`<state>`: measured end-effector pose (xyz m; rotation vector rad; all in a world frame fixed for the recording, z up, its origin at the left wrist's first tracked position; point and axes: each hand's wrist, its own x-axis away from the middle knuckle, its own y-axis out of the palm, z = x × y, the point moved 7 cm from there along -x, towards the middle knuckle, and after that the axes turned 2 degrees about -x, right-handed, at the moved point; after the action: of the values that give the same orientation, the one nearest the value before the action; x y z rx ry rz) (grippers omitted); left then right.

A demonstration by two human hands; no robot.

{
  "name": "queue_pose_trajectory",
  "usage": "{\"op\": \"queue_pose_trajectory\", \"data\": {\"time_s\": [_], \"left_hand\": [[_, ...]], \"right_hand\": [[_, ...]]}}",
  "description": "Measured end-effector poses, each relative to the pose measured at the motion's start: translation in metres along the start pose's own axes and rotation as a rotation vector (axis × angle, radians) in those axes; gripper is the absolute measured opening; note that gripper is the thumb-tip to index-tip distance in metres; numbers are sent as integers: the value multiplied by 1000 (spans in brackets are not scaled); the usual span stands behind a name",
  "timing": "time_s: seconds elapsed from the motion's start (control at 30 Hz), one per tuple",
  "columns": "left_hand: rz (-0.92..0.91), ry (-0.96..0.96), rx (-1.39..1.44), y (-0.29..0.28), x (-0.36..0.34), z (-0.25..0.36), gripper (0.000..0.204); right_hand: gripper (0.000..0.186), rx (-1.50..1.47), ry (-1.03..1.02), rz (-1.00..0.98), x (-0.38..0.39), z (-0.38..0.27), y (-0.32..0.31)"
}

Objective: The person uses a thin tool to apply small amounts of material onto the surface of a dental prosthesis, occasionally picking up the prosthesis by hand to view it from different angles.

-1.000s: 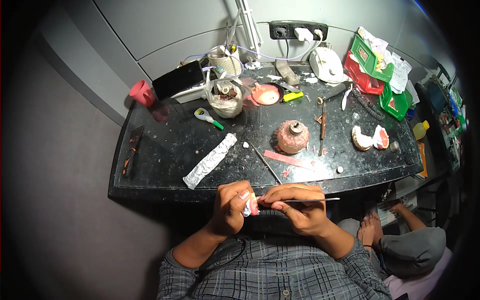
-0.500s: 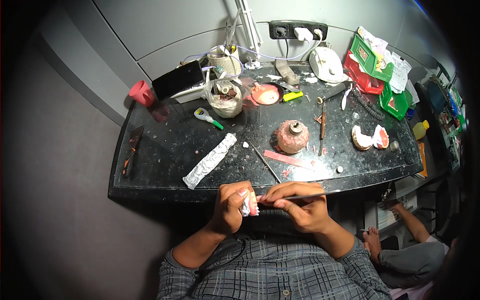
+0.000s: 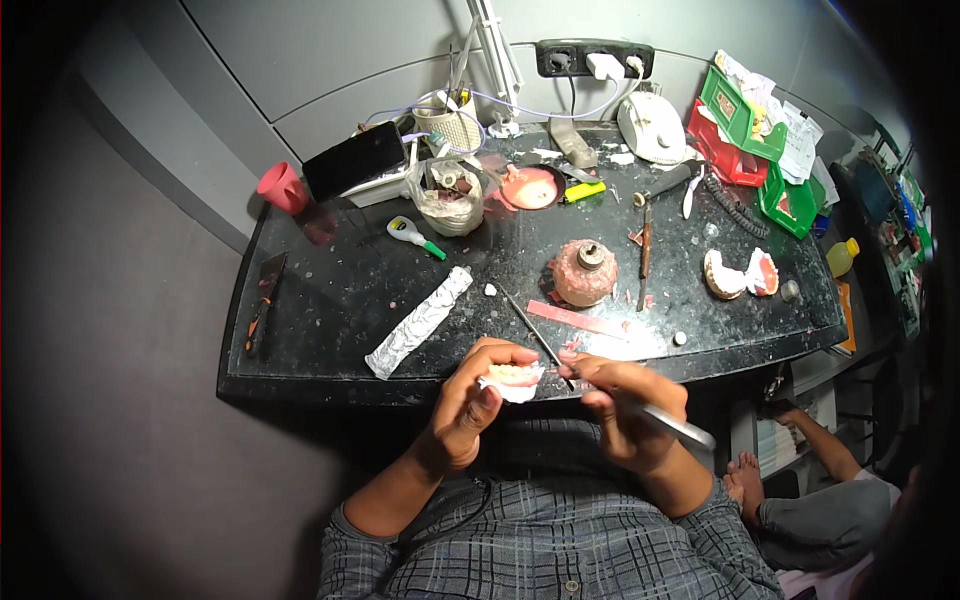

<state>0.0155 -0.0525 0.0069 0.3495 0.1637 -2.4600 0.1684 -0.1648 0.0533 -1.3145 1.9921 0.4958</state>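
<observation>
My left hand (image 3: 462, 408) is closed around a dental model (image 3: 512, 378) at the desk's front edge. The model carries a row of teeth set in pink wax on a white base. To its right, my right hand (image 3: 638, 405) grips a metal wax spatula (image 3: 682, 428); its broad, shiny end points to the lower right, and its other end is hard to make out near my fingertips. The spatula is apart from the model. Just beyond my hands lie a thin metal instrument (image 3: 533, 328) and a pink wax strip (image 3: 576, 318). Behind the strip stands a wax-smeared round burner (image 3: 585, 276).
A crumpled foil roll (image 3: 420, 322) and a green-tipped bottle (image 3: 415, 238) lie left of centre. On the right are another dental model (image 3: 725, 276) and a brown-handled knife (image 3: 645, 245). Green trays (image 3: 742, 115) stand behind. A seated person's leg (image 3: 825, 515) shows at lower right.
My right hand has drawn right, away from the model, and the spatula's broad end has swung down and toward me. My left hand has raised and turned the model, showing its row of teeth.
</observation>
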Motion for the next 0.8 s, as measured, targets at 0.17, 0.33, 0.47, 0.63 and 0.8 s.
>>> {"op": "queue_pose_trajectory", "data": {"time_s": [0.17,0.33,0.47,0.63,0.8], "left_hand": [[-58,69,-181,5,-1,11,75],[-69,93,-179,7,-2,15,71],[-77,90,-172,7,-2,17,67],[-92,77,-172,8,-3,19,63],[-87,84,-158,8,-3,16,59]], "right_hand": [[24,222,-221,-168,-5,-11,15],[18,249,-247,-194,-3,-15,20],[21,264,-255,-226,-3,-15,21],[23,253,-272,-225,-4,-15,22],[24,258,-267,-217,-3,-13,23]]}}
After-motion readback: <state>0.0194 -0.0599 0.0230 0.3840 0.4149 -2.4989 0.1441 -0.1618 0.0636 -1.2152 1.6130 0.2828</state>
